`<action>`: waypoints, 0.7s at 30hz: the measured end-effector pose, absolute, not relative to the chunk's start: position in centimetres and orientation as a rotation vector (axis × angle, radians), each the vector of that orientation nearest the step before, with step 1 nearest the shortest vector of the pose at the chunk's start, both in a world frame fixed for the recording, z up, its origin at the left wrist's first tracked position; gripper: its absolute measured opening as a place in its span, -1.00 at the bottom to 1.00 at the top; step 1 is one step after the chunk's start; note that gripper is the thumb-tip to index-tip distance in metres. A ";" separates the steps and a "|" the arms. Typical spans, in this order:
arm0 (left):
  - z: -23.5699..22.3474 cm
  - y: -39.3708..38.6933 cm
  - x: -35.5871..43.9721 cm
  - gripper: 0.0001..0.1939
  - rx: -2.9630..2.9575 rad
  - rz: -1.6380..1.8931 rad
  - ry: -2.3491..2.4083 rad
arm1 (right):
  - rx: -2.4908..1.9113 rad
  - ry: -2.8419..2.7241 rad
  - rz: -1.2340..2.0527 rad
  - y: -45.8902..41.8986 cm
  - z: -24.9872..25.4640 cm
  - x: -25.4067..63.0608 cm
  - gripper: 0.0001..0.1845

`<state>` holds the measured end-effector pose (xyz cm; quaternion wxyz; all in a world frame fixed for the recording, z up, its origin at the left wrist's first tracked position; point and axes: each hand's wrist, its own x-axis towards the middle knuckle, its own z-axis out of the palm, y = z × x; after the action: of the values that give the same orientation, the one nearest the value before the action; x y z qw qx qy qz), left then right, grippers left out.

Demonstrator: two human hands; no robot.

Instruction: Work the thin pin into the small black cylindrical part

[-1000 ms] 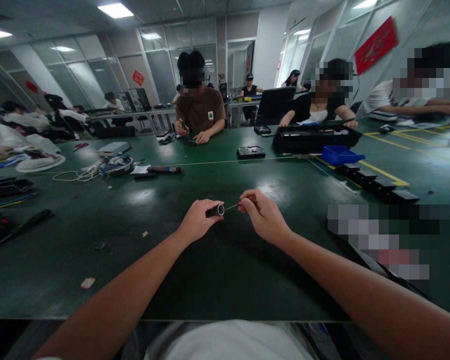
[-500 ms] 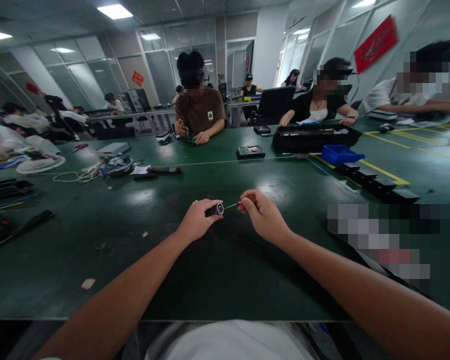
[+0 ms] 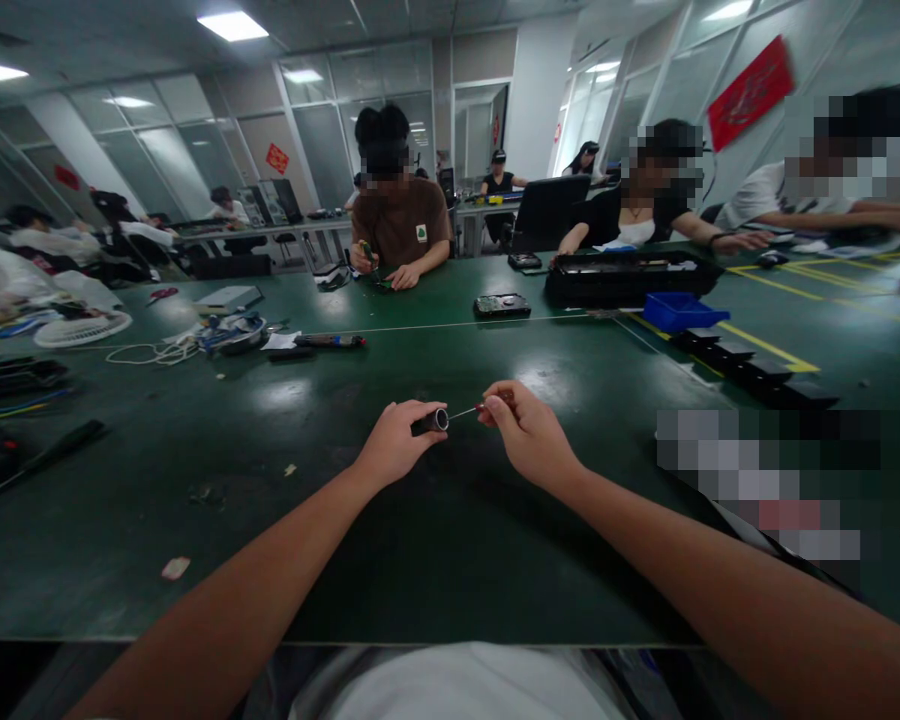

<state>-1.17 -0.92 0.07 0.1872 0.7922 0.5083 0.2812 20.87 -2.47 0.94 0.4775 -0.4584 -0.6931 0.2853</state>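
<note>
My left hand [image 3: 403, 440] is closed round a short dark cylinder [image 3: 428, 424], whose round end with a pale ring faces right. Most of the cylinder's body is hidden behind my fingers. A thin screwdriver [image 3: 463, 412] with a red handle is pinched in my right hand [image 3: 523, 428]. Its metal shaft points left, and the tip is at or very near the ring end; I cannot tell whether it touches. Both hands are above the green table [image 3: 487, 560].
Beyond my hands lie an electric screwdriver [image 3: 330, 341] and a hard drive [image 3: 502, 304]. Bundled cables [image 3: 232, 332] are at left. A blue bin [image 3: 681, 311], black trays [image 3: 757, 366] and a long black case [image 3: 634, 277] stand at right. Co-workers sit across the table.
The cylinder's ring end has turned slightly, and its inside looks darker. My hands have barely moved. Across the table, a co-worker's hand has left the black case and reaches further right.
</note>
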 end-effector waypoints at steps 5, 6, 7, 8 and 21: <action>0.3 -1.0 -1.1 -0.59 2.220 0.754 1.454 | -1.122 -1.700 0.603 -2.6 1.3 21.2 -0.80; 0.3 -1.0 -1.0 -0.59 2.219 0.748 1.456 | -1.120 -1.697 0.574 -2.6 1.3 21.3 -0.80; 0.3 -1.1 -1.0 -0.60 2.218 0.745 1.456 | -1.111 -1.694 0.553 -2.6 1.4 21.4 -0.80; 0.4 -1.1 -1.0 -0.60 2.217 0.746 1.454 | -1.100 -1.693 0.542 -2.6 1.5 21.4 -0.80; 0.1 -0.9 -1.2 -0.60 2.218 0.731 1.447 | -1.122 -1.771 0.456 -2.6 1.5 21.4 -0.84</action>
<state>-1.16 -0.87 0.09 0.1958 0.7918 0.5164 0.2608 21.42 -2.57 1.52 0.4777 -0.4594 -0.7252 0.1866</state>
